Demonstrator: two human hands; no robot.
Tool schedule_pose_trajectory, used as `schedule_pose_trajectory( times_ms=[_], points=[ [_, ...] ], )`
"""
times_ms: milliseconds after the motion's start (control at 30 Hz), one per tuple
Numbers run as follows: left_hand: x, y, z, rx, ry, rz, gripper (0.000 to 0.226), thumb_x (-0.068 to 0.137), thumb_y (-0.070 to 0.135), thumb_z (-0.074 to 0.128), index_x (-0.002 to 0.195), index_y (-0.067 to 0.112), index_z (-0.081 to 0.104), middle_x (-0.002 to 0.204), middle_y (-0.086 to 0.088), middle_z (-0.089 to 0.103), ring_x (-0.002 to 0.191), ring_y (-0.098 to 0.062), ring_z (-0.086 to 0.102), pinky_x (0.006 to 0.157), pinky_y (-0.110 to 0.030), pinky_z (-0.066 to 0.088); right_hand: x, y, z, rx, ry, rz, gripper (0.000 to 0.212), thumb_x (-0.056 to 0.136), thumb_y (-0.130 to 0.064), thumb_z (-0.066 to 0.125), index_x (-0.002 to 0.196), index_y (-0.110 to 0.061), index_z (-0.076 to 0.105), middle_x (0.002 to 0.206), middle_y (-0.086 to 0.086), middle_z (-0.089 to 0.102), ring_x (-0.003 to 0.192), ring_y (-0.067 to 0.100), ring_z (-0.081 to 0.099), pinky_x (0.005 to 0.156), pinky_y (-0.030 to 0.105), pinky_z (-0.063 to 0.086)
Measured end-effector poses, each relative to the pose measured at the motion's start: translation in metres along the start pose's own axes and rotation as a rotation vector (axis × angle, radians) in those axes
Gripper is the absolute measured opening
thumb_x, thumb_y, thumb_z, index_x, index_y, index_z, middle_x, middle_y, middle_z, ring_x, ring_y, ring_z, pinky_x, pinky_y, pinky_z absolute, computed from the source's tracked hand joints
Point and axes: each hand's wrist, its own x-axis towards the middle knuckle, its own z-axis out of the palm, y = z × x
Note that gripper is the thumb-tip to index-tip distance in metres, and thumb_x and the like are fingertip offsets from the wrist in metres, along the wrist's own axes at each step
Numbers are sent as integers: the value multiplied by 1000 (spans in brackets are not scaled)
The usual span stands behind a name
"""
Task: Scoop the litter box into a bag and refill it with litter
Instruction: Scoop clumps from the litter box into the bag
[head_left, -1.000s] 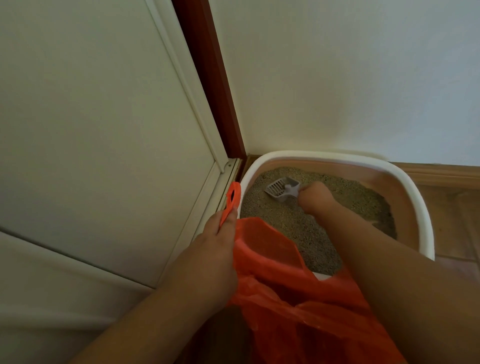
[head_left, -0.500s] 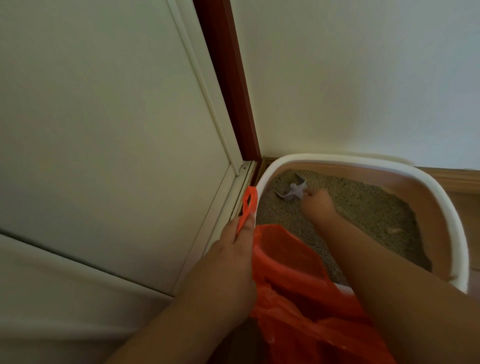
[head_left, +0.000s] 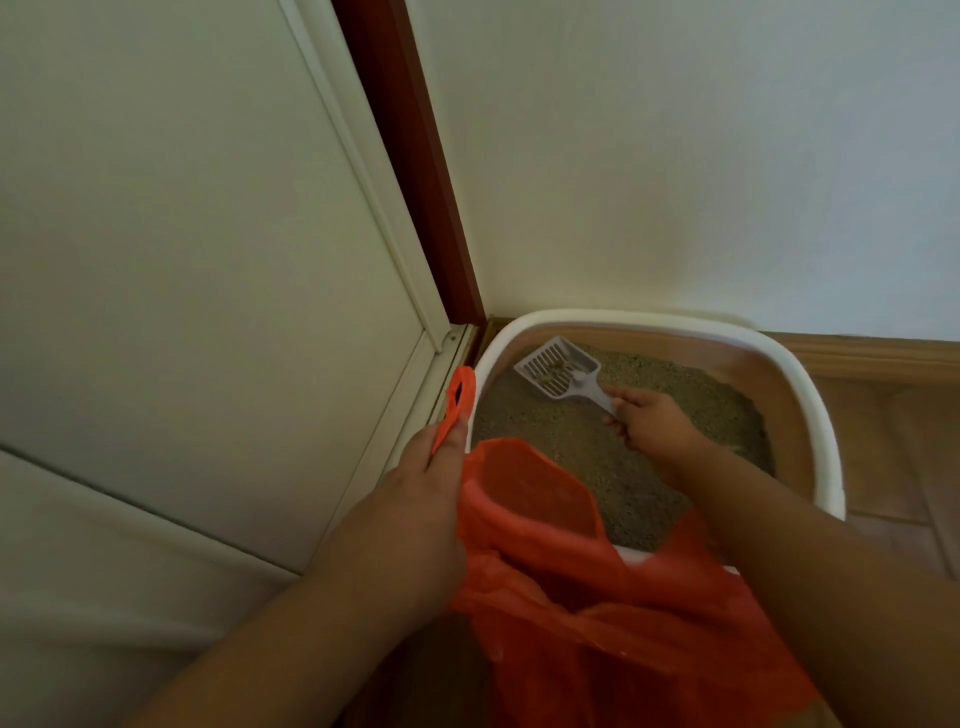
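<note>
The right hand (head_left: 652, 423) curls round the handle of a grey slotted scoop (head_left: 558, 370), whose head is raised at the far left corner of the litter box (head_left: 810, 395) with a few dark clumps lying on its slots. The left hand (head_left: 415, 499) pinches one handle loop of an orange plastic bag (head_left: 571, 571) between thumb and fingers, and the loop sticks up above the fingertips beside the box's left rim. That pull keeps the bag's mouth gaping toward the box, with the opening hanging over the near edge just below and left of the scoop hand. What lies inside the bag cannot be told from here.

The box is white-rimmed with a tan inner wall and holds a bed of grey-beige litter (head_left: 587, 452) that covers its floor. It sits in a corner, its far side against a pale wall (head_left: 675, 156) and its left side near a white door (head_left: 182, 234) with a dark red frame (head_left: 415, 171). Wooden floor (head_left: 893, 467) shows to the right. No readable writing appears on the bag, scoop or box.
</note>
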Motion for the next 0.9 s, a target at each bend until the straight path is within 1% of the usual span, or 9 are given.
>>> schedule_pose_trajectory(
  times_ms=[100, 200, 367, 433, 533, 733, 900],
  points=[
    [0, 2, 0, 5, -14, 10, 102, 90, 12, 59, 160, 40, -10, 161, 20, 2, 135, -13, 44, 101, -32, 51, -13, 2, -28, -30, 20, -5, 36, 109, -12, 42, 141, -11, 58, 88, 9, 63, 70, 15, 50, 62, 27, 40],
    [-3, 7, 3, 18, -27, 19, 102, 89, 15, 62, 161, 38, -6, 163, 14, 6, 137, -15, 43, 103, -36, 50, -26, 5, -57, -109, 34, -18, 35, 109, -12, 43, 139, -11, 61, 89, 9, 64, 70, 15, 52, 63, 28, 42],
    [-6, 18, 4, 31, -25, 37, 106, 87, 9, 62, 161, 38, -8, 164, 11, 6, 134, -16, 47, 101, -33, 51, -45, 8, -92, -204, 5, -33, 35, 108, -11, 45, 138, -13, 62, 90, 13, 68, 71, 17, 57, 65, 30, 47],
    [-6, 23, 3, 31, -23, 29, 105, 88, 9, 63, 161, 37, -7, 165, 9, 7, 132, -15, 49, 99, -32, 52, -53, 8, -99, -214, 3, -35, 34, 108, -11, 45, 138, -14, 62, 88, 10, 67, 72, 16, 57, 64, 28, 47],
    [-9, 29, 1, 30, -32, 10, 106, 88, 8, 62, 161, 38, -10, 164, 9, 6, 126, -15, 51, 96, -33, 53, -63, 9, -102, -219, -36, -39, 33, 107, -9, 46, 135, -13, 64, 85, 9, 65, 69, 14, 55, 62, 26, 46],
    [-13, 36, -3, 27, -10, 0, 104, 89, 4, 60, 161, 37, -9, 164, 6, 11, 131, -18, 49, 97, -34, 53, -70, 5, -107, -178, -58, -57, 32, 107, -8, 46, 133, -13, 65, 87, 12, 66, 68, 15, 55, 58, 25, 46],
    [-17, 33, -5, 10, -25, 10, 112, 87, 7, 62, 158, 43, -17, 159, 9, 15, 125, -16, 51, 93, -31, 54, -73, -5, -118, -143, -88, -88, 32, 107, -7, 47, 134, -12, 64, 85, 11, 66, 68, 15, 55, 62, 27, 46]
  ],
)
